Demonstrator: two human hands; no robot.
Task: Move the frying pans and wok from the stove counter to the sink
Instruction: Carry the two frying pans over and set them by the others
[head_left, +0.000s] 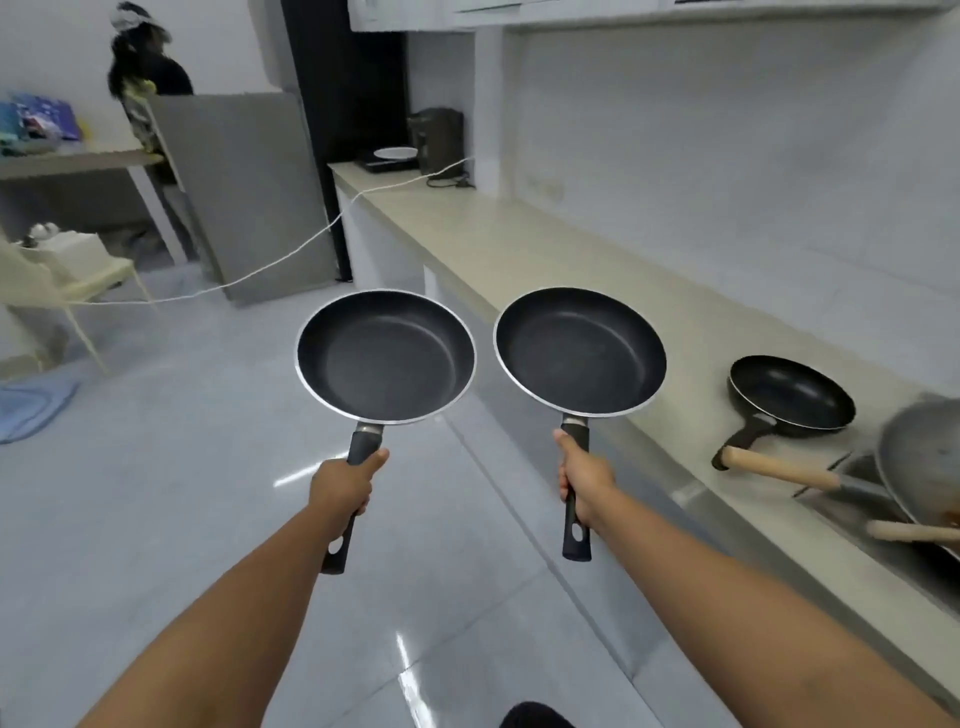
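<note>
I hold two black frying pans level in front of me, above the floor. My left hand (344, 486) grips the handle of the left frying pan (385, 356). My right hand (582, 480) grips the handle of the right frying pan (579, 351). A third black frying pan (792, 395) rests on the beige counter (519, 244) at the right. Past it, a grey wok (919, 457) with a wooden handle (779, 467) leans in the sink (857, 499) at the right edge. A second wooden handle (909, 531) pokes out below it.
The long counter runs away along the right wall to a dark appliance (435, 139) and a white plate (396, 153). A white cable (291, 254) hangs from the counter across the floor. A grey panel (244, 192), a chair (67, 280) and a person (148, 78) are at the left.
</note>
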